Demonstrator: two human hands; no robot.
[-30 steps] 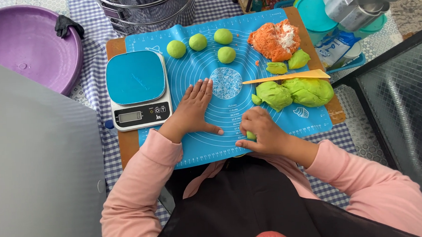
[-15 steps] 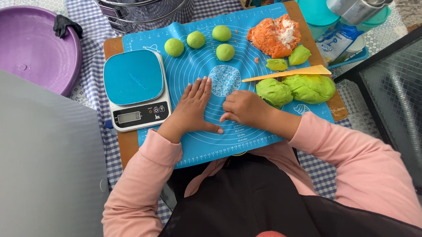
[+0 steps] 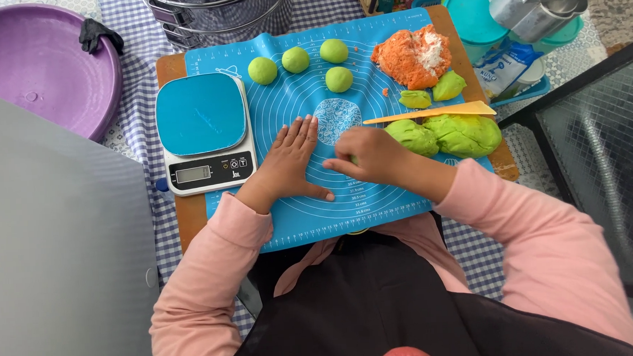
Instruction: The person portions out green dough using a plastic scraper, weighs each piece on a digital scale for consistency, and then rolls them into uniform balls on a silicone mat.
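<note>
Just beneath right hand (image 3: 369, 154): dough piece (image 3: 355, 160)

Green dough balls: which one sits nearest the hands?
The lone ball below the row of three, closest to the right hand; the others lie farther up the blue mat.

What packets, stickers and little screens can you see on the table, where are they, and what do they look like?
Small grey rectangular screen: on the white front strip of the blue-topped kitchen scale, left of the flat left hand.
Round buttons with a tiny mark: just right of that screen.
Blue and white plastic packet: far right, in a teal tray, crumpled.
Blue silicone mat: under both hands, printed with pale rings and ruler lines.
</note>
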